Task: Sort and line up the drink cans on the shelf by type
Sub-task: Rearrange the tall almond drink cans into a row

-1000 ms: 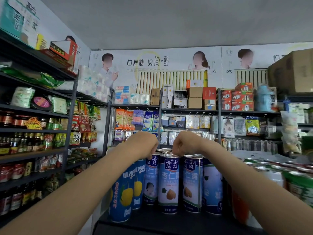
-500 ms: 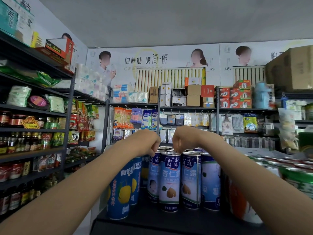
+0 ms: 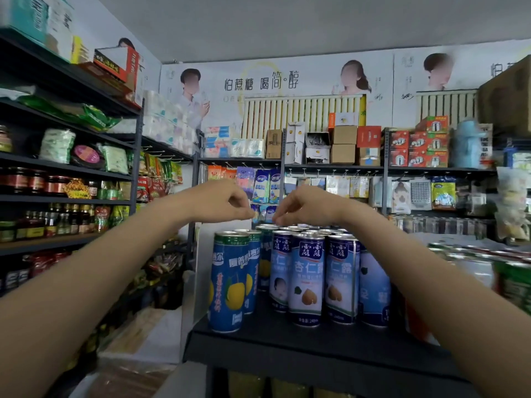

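Head view: I see both hands raised above the cans on the black shelf. Left hand and right hand hang with fingers loosely curled, holding nothing, tips close together. Yellow-fruit cans stand left; the apricot cans stand just beside them, right.

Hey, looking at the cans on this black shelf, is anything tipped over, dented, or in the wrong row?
Nothing is tipped, spilled or visibly dented. The yellow-fruit cans stand upright in a column on the left, the apricot-kernel cans upright beside them. Both hands hover above the back tops, holding nothing.
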`<state>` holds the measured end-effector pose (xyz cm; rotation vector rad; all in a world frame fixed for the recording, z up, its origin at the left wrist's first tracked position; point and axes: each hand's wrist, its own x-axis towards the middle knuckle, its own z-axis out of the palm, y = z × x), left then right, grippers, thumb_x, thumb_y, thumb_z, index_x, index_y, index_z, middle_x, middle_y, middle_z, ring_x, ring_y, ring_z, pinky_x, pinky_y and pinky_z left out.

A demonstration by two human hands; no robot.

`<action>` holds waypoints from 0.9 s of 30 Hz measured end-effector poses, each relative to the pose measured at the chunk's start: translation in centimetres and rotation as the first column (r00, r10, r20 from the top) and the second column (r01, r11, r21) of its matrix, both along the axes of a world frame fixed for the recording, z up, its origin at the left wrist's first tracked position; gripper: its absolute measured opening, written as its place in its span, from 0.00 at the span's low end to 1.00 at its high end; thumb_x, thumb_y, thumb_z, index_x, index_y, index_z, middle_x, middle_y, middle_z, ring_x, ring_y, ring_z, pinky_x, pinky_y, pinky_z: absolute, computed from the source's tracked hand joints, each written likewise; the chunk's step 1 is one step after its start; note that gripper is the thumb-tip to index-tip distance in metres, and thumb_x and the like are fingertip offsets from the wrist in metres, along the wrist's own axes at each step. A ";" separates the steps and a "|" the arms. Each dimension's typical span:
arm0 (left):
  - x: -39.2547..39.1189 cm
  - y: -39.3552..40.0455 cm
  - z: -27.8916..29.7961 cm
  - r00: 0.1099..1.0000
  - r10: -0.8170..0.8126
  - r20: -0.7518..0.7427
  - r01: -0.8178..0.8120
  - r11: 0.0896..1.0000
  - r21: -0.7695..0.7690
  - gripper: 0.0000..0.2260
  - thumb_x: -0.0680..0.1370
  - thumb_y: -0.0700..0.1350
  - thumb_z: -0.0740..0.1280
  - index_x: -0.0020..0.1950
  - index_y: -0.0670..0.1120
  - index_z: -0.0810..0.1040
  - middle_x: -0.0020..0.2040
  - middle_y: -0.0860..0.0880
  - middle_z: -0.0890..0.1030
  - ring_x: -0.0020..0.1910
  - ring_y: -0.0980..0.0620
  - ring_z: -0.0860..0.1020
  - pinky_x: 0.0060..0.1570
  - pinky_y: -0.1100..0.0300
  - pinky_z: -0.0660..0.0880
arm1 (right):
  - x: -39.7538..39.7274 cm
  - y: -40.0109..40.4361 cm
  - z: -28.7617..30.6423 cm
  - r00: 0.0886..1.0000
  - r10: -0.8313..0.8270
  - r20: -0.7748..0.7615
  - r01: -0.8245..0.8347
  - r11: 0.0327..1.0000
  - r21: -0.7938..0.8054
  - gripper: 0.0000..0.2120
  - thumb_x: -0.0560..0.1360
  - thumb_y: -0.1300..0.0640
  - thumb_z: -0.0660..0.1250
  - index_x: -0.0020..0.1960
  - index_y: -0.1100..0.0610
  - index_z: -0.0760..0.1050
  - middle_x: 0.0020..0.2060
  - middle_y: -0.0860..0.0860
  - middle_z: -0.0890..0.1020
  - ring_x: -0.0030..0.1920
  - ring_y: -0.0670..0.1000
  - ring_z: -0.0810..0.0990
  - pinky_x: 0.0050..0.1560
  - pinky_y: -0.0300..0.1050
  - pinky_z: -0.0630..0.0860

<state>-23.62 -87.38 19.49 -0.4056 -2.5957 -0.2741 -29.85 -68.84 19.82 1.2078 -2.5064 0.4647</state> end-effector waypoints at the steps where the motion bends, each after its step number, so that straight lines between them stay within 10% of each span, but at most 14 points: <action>1: 0.5 -0.4 -0.1 1.000 -0.004 0.007 0.004 1.000 0.002 0.11 0.74 0.53 0.67 0.47 0.46 0.81 0.42 0.55 0.79 0.41 0.60 0.75 0.41 0.69 0.70 | 0.2 -0.7 -0.3 1.000 0.026 0.014 -0.026 1.000 0.014 0.10 0.73 0.59 0.69 0.54 0.59 0.80 0.49 0.49 0.82 0.46 0.45 0.78 0.51 0.37 0.72; 16: 1.4 -0.6 -3.0 0.997 0.073 -0.012 -0.074 0.977 -0.200 0.14 0.69 0.47 0.74 0.44 0.46 0.70 0.48 0.47 0.76 0.49 0.48 0.74 0.51 0.52 0.73 | -1.7 -5.9 -1.3 0.983 -0.119 -0.138 0.137 0.982 0.132 0.11 0.67 0.63 0.74 0.33 0.55 0.72 0.31 0.46 0.76 0.40 0.48 0.74 0.41 0.40 0.70; 27: -3.9 -0.2 -4.2 0.999 0.027 -0.046 -0.030 0.999 -0.045 0.13 0.70 0.43 0.73 0.43 0.47 0.68 0.43 0.53 0.71 0.45 0.51 0.72 0.38 0.62 0.67 | -3.9 -5.1 -0.8 0.983 -0.158 -0.099 0.162 0.986 0.037 0.08 0.74 0.63 0.67 0.51 0.63 0.80 0.50 0.56 0.83 0.44 0.47 0.76 0.48 0.39 0.71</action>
